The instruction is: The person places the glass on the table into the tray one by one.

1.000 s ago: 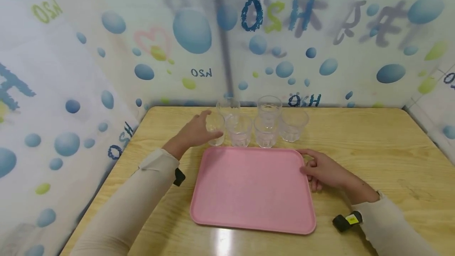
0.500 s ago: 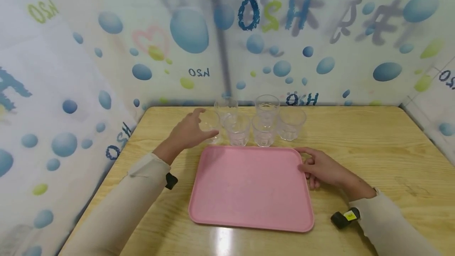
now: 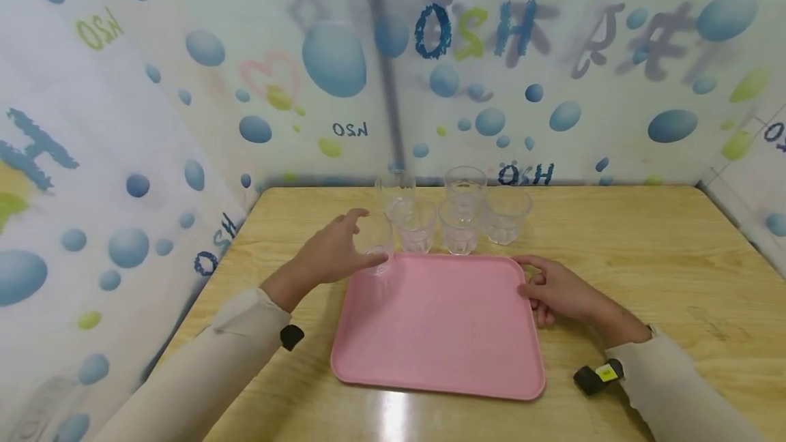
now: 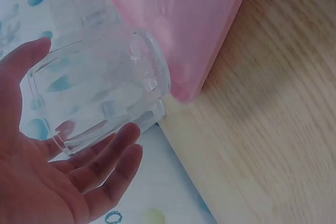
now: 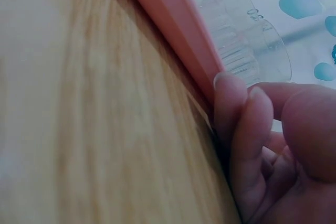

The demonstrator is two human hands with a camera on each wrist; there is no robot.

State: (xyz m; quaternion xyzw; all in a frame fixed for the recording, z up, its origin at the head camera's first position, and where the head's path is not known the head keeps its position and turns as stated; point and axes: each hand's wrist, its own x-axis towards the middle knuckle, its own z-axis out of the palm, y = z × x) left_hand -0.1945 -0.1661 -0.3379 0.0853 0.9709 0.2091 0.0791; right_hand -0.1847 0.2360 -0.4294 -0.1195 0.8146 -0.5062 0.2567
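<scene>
My left hand (image 3: 327,252) grips a clear drinking glass (image 3: 376,237) over the far left corner of the pink tray (image 3: 442,333). In the left wrist view the thumb and fingers lie on opposite sides of the glass (image 4: 105,90), and its base points towards the tray (image 4: 181,30). Whether that base touches the tray, I cannot tell. My right hand (image 3: 561,293) holds the tray's right edge near the far corner, thumb on the rim. Curled fingers (image 5: 249,129) meet the tray's side (image 5: 178,24) in the right wrist view.
Several more clear glasses stand close together behind the tray, among them a front one (image 3: 459,227) and a right one (image 3: 505,217). A printed curtain (image 3: 552,74) rises behind the wooden table (image 3: 645,258). Bare table lies to the right of the tray.
The leftmost glass has come forward in my left hand, from the row behind the tray to above the tray's far left corner. My right hand has stayed at the tray's edge.
</scene>
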